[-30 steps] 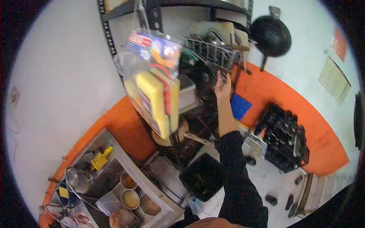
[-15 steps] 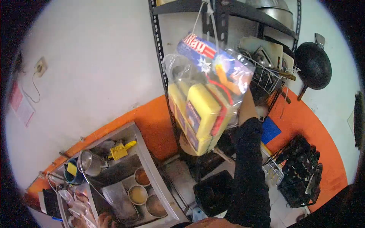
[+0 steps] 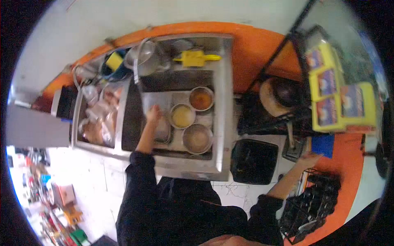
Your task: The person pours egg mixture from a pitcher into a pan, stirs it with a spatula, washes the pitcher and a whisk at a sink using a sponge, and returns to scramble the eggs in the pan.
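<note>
Lying in the wide right-hand basin of a metal sink (image 3: 223, 102), a greyish rectangular container (image 3: 163, 123) sits beneath the person's left hand (image 3: 153, 112), which is blurred; whether its fingers touch or grip the container cannot be told. Just to the right of it stand three round bowls (image 3: 182, 116), close together: the top one has orange contents, the middle one yellowish, the lowest pale brown. The narrower left basin is filled with clear plastic bags (image 3: 100, 112) of pinkish contents. Along the back ledge are a dark bucket with a yellow sponge (image 3: 115, 61) at its top, a metal pot (image 3: 148, 57) and a yellow tool (image 3: 193, 58) with its handle pointing right.

Well apart from the left, the person's right hand (image 3: 310, 159) is stretched out to the side, near a blue panel (image 3: 322, 146); it too is blurred, and whether it holds anything cannot be told. Below it is a black rack (image 3: 312, 201) of dark items, and a black tub (image 3: 254, 162) lies on the floor between rack and sink. Above the blue panel hang yellow packs (image 3: 326, 88).
</note>
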Available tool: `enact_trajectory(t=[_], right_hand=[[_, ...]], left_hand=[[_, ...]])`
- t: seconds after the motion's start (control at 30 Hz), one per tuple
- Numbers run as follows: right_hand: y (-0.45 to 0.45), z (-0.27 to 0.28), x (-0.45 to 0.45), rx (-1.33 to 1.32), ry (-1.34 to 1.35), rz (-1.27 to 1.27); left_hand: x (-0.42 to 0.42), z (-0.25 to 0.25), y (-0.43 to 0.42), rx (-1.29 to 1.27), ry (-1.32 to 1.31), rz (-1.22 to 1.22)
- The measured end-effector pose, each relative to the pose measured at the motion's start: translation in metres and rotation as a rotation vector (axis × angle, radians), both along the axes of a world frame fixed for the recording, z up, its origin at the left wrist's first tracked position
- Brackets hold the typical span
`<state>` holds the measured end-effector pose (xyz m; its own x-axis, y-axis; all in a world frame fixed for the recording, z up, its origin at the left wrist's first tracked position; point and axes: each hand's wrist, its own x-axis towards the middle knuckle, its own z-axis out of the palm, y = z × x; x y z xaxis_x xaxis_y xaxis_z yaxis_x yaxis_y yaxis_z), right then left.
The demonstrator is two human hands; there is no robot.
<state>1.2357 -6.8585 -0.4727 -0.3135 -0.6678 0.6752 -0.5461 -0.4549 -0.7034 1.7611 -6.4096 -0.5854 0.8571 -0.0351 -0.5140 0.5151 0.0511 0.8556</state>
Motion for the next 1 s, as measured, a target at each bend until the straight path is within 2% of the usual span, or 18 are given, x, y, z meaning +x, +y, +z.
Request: enact_trajectory(t=[0.07, 0.1, 0.2, 0.23, 0.3, 0.33, 0.37, 0.43, 0.5, 0.57, 0.6, 0.7, 0.77, 0.83, 0.87, 0.9, 0.93, 1.0], right_hand=[[0.078, -0.021, 0.060, 0.505, -0.702, 0.229], [0.109, -0.033, 0.086, 0.476, -0.770, 0.324], [0.212, -0.027, 0.186, 0.638, -0.512, 0.509], [0.237, -0.032, 0.212, 0.637, -0.211, 0.722], [0.294, -0.027, 0.275, 1.102, -0.329, 0.901], [0.312, -0.038, 0.303, 1.212, -0.372, 1.091], [0.335, -0.039, 0.333, 1.350, -0.255, 1.143], [0.372, -0.066, 0.392, 1.394, -0.109, 1.299], [0.405, -0.080, 0.445, 1.584, -0.168, 1.228], [0.417, -0.164, 0.498, 1.471, -0.040, 1.180], [0.424, -0.189, 0.515, 1.361, 0.077, 1.134], [0.454, -0.094, 0.534, 1.547, -0.110, 1.002], [0.459, -0.085, 0.534, 1.537, -0.237, 1.026], [0.459, -0.074, 0.525, 1.513, -0.368, 1.040], [0.459, -0.064, 0.516, 1.452, -0.214, 1.040], [0.460, -0.053, 0.506, 1.387, -0.059, 1.037], [0.468, -0.021, 0.497, 1.465, -0.353, 1.090], [0.458, -0.040, 0.478, 1.420, -0.215, 1.009]], left_hand=[[0.019, -0.014, -0.002, 0.045, -0.025, 0.069], [0.022, -0.014, -0.003, 0.079, -0.012, 0.125], [0.031, -0.013, 0.017, -0.027, -0.061, 0.011], [0.035, -0.018, 0.026, -0.030, -0.056, 0.008], [0.042, -0.030, 0.042, 0.739, -0.749, -0.081], [0.035, -0.009, 0.048, 0.900, -0.815, -0.075], [0.046, -0.033, 0.060, 0.890, -0.816, -0.075], [0.076, -0.105, 0.084, 1.125, -0.763, -0.338], [0.074, -0.063, 0.086, 0.434, -0.267, -0.587], [0.059, -0.054, 0.091, 0.484, -0.301, -0.720], [0.045, -0.049, 0.096, 0.462, -0.450, -0.749], [0.013, -0.020, 0.108, 0.401, -0.700, -0.726], [0.017, 0.040, 0.118, 0.356, -0.795, -0.674], [0.040, 0.120, 0.123, 0.771, -0.687, -1.100], [0.045, 0.120, 0.121, 0.845, -0.853, -1.009], [0.049, 0.121, 0.116, 0.826, -0.856, -1.010], [0.053, 0.140, 0.108, 0.712, -0.858, -0.884], [0.064, 0.140, 0.083, 0.349, -0.854, -0.747]])
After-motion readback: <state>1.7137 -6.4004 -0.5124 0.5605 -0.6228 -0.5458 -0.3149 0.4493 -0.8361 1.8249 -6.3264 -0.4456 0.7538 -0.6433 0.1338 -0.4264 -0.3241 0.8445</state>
